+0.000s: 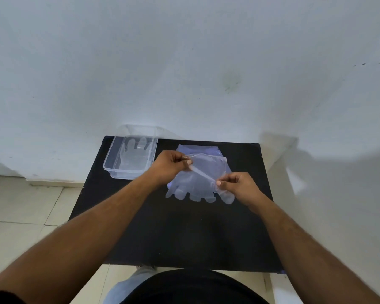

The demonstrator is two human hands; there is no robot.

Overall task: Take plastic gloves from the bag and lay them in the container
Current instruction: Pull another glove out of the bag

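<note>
Two hands are on one glove [203,172] right now, pinching its cuff edge and stretching it into a taut line between them over the black table [184,233]. Left hand [170,164] has thumb and fingers closed on the far-left end of that edge, right hand [236,185] is pinched shut on the near-right end, so the glove hangs in the span between both grips. It looks super thin, floppy film: basically weightless, clingy, and I'd guess it sticks to the gloves underneath and to itself. Best hold is probably just what's happening, a pinch at the cuff, since the finger ends would crumple. Below it sits the stack [198,191] with fingers pointing near, lying on the bag [198,148], which peeks out on the far side. Container [110,165] is at the far-left corner, well apart from the hands, with at least one glove already lying flat inside. Can't tell if only a single layer is pinched or two stuck together.
</note>
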